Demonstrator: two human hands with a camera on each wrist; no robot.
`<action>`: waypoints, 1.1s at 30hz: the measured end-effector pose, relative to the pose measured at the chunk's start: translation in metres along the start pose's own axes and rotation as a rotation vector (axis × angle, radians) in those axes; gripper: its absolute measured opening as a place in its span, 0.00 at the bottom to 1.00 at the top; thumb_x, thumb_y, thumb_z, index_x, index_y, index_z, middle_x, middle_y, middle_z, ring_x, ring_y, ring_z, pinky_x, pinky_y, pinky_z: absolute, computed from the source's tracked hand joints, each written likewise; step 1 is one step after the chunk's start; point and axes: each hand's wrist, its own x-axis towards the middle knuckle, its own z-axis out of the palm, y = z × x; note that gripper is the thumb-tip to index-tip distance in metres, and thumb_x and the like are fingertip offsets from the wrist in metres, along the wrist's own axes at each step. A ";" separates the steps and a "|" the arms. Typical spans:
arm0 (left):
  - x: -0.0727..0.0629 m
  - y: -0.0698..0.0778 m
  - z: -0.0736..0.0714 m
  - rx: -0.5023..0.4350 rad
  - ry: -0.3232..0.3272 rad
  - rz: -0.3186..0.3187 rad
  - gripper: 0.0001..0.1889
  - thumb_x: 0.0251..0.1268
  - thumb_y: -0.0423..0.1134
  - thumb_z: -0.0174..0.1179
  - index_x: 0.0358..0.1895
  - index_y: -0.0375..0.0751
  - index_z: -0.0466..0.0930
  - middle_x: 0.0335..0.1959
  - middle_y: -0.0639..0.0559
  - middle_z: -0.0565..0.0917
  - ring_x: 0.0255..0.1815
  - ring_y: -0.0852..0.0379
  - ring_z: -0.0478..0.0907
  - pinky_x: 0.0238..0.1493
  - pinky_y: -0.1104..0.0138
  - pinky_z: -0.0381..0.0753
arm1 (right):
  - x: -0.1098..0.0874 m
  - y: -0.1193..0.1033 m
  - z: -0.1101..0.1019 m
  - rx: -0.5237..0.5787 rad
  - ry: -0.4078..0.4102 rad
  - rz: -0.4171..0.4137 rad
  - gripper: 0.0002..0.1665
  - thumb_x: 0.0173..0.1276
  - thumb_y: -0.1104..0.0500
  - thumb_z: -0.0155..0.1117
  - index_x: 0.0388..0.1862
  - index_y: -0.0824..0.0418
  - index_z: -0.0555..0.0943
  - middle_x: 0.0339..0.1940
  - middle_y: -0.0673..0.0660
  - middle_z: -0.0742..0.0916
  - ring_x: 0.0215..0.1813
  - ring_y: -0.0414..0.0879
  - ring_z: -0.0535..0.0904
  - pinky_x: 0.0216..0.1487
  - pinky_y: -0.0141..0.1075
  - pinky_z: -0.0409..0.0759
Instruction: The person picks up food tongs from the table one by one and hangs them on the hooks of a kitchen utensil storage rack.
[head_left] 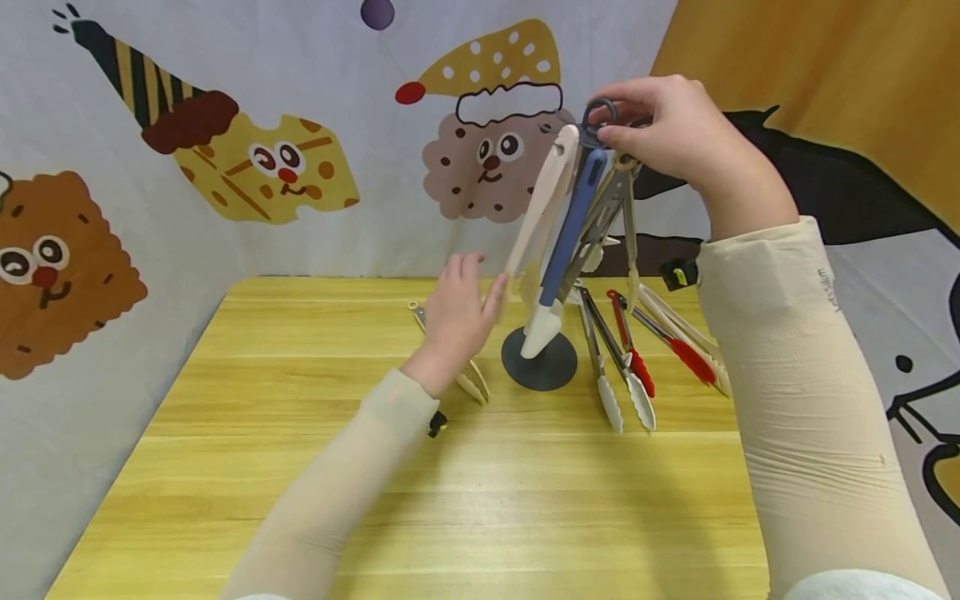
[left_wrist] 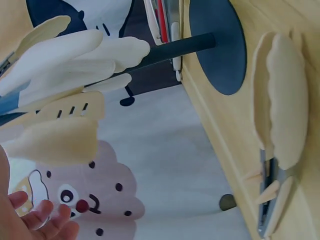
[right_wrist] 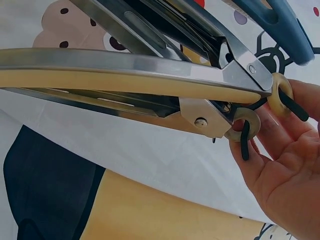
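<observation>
A dark utensil stand (head_left: 551, 385) with a round base and a ring on top carries several hanging utensils. My right hand (head_left: 671, 125) is raised at its top, thumb and fingers pinching around the hooks and ring. In the right wrist view, metal tongs (right_wrist: 125, 65) with cream rings hang from dark hooks beside these fingers. A blue-handled utensil (head_left: 573, 225) with a white head and a pale-handled utensil (head_left: 540, 200) hang on the near side. My left hand (head_left: 461, 321) is lower left with fingers extended, its thumb beside the pale handle. A slotted cream turner (left_wrist: 70, 112) hangs near it.
Cream-headed tongs (left_wrist: 287, 100) lie on the wooden table (head_left: 450, 517) left of the base, partly hidden by my left hand. Right of it lie white-tipped tongs (head_left: 607, 392), red tongs (head_left: 637, 371), larger red-tipped tongs (head_left: 693, 358) and cream tongs (head_left: 675, 321). A cartoon-print cloth (head_left: 315, 242) hangs behind.
</observation>
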 end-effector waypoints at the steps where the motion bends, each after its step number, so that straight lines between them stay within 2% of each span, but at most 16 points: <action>1: -0.001 -0.002 0.000 -0.014 -0.007 -0.009 0.31 0.72 0.62 0.34 0.60 0.39 0.65 0.51 0.44 0.73 0.44 0.51 0.74 0.29 0.63 0.77 | 0.000 0.000 0.000 -0.001 0.000 -0.001 0.27 0.73 0.50 0.49 0.70 0.50 0.67 0.62 0.58 0.78 0.60 0.51 0.70 0.65 0.50 0.67; 6: -0.006 -0.017 0.003 -0.017 -0.041 -0.072 0.29 0.73 0.58 0.39 0.62 0.38 0.63 0.53 0.44 0.73 0.48 0.49 0.75 0.35 0.61 0.79 | 0.000 0.000 0.000 0.000 -0.006 -0.014 0.26 0.74 0.50 0.49 0.70 0.50 0.67 0.63 0.58 0.77 0.61 0.52 0.70 0.66 0.51 0.66; 9: -0.009 -0.026 0.006 -0.006 -0.094 -0.130 0.28 0.71 0.55 0.46 0.65 0.40 0.59 0.57 0.43 0.70 0.53 0.47 0.72 0.40 0.58 0.79 | 0.001 0.001 -0.001 -0.004 -0.016 -0.032 0.26 0.74 0.51 0.48 0.70 0.50 0.67 0.63 0.59 0.77 0.61 0.53 0.70 0.66 0.52 0.66; 11: -0.011 -0.032 0.009 0.006 -0.141 -0.171 0.31 0.70 0.53 0.49 0.68 0.40 0.55 0.62 0.41 0.66 0.59 0.45 0.69 0.46 0.57 0.78 | 0.002 0.002 -0.002 -0.016 -0.018 -0.047 0.26 0.74 0.51 0.48 0.70 0.50 0.67 0.63 0.59 0.77 0.59 0.53 0.71 0.64 0.52 0.67; 16: -0.017 -0.044 0.016 0.076 -0.278 -0.262 0.39 0.68 0.54 0.50 0.74 0.38 0.45 0.65 0.36 0.62 0.62 0.40 0.66 0.53 0.53 0.76 | 0.003 0.003 -0.001 -0.016 -0.028 -0.073 0.25 0.75 0.52 0.47 0.69 0.50 0.67 0.62 0.59 0.78 0.55 0.52 0.72 0.59 0.50 0.69; 19: -0.021 -0.050 0.023 0.091 -0.365 -0.326 0.43 0.67 0.55 0.51 0.75 0.38 0.41 0.65 0.32 0.62 0.62 0.37 0.65 0.54 0.49 0.75 | 0.003 0.003 0.000 -0.006 -0.035 -0.083 0.25 0.75 0.53 0.46 0.69 0.50 0.67 0.62 0.59 0.77 0.56 0.52 0.73 0.61 0.51 0.69; 22: -0.026 -0.055 0.031 0.119 -0.461 -0.396 0.45 0.66 0.58 0.52 0.76 0.39 0.38 0.68 0.28 0.57 0.66 0.34 0.61 0.56 0.45 0.72 | 0.004 0.004 0.000 -0.003 -0.041 -0.096 0.24 0.75 0.53 0.46 0.69 0.49 0.67 0.62 0.58 0.77 0.56 0.52 0.72 0.61 0.51 0.69; 26: -0.033 -0.059 0.041 0.156 -0.570 -0.464 0.47 0.66 0.60 0.51 0.76 0.39 0.35 0.69 0.24 0.54 0.67 0.31 0.59 0.60 0.44 0.69 | 0.004 0.004 0.000 -0.009 -0.042 -0.107 0.24 0.75 0.54 0.46 0.68 0.48 0.68 0.60 0.57 0.77 0.50 0.51 0.73 0.54 0.48 0.70; 30: -0.037 -0.059 0.050 0.180 -0.604 -0.502 0.49 0.65 0.62 0.51 0.76 0.39 0.35 0.65 0.22 0.61 0.64 0.32 0.64 0.59 0.46 0.70 | 0.004 0.005 0.000 -0.057 -0.023 -0.116 0.23 0.75 0.55 0.46 0.68 0.46 0.69 0.56 0.57 0.77 0.43 0.50 0.69 0.43 0.40 0.68; 33: -0.038 -0.058 0.055 0.220 -0.616 -0.516 0.50 0.63 0.64 0.50 0.76 0.38 0.35 0.59 0.23 0.68 0.59 0.34 0.69 0.54 0.48 0.74 | 0.003 0.005 0.000 -0.109 -0.002 -0.130 0.24 0.75 0.57 0.46 0.69 0.48 0.68 0.55 0.60 0.77 0.46 0.51 0.69 0.43 0.40 0.68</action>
